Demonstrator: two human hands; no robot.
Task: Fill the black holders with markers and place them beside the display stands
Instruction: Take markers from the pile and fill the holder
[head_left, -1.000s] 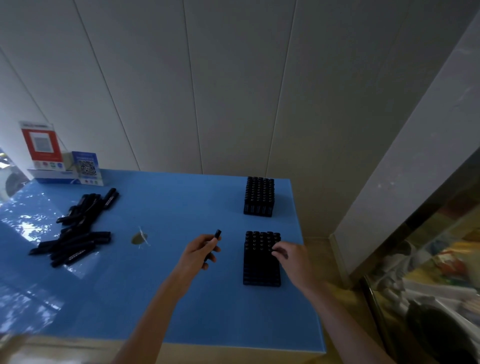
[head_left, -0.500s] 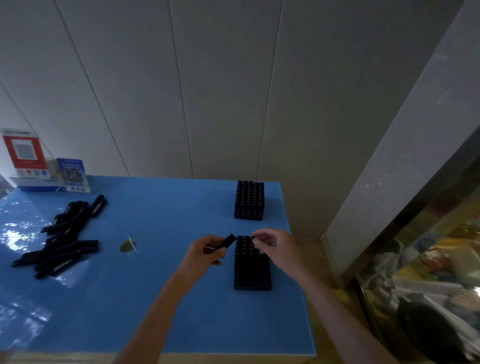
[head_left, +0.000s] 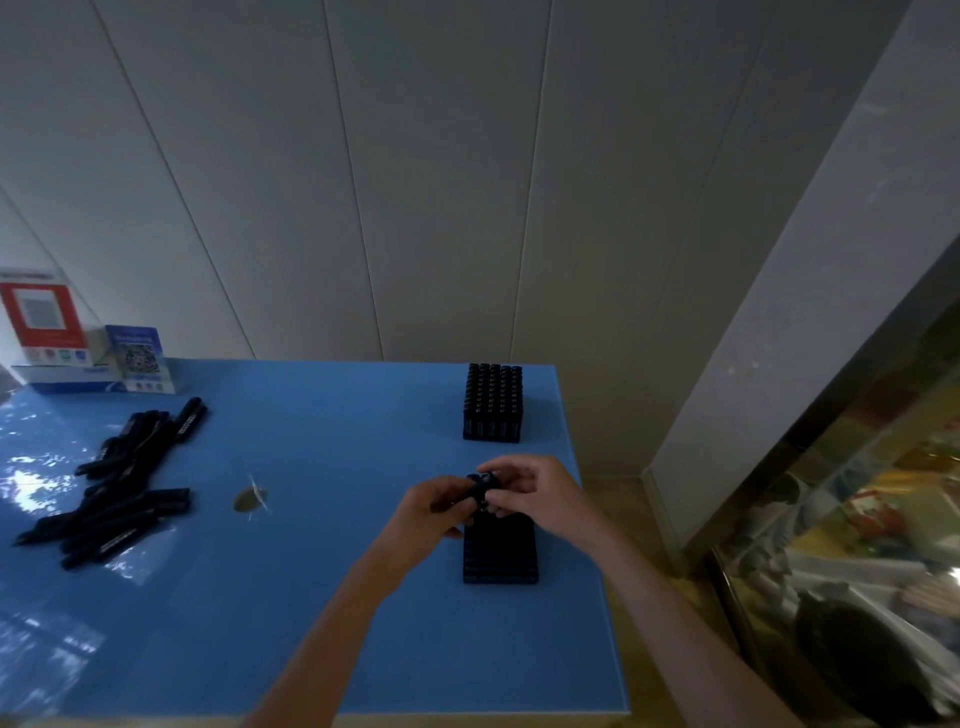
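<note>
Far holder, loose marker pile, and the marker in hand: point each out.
far holder (head_left: 492, 402), head view, on its top grid of marker caps.
loose marker pile (head_left: 117, 499), head view, mid-heap.
marker in hand (head_left: 480, 486), head view, on the exposed end between both hands.

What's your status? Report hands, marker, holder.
Left hand and right hand both pinch one marker above near holder. Not yet seated. Nothing in the way.

Your left hand (head_left: 434, 506) & right hand (head_left: 535, 493) both pinch one marker (head_left: 480, 486) over near holder (head_left: 500, 551); loose markers (head_left: 119, 488) lie far left on the blue table (head_left: 322, 597).
</note>
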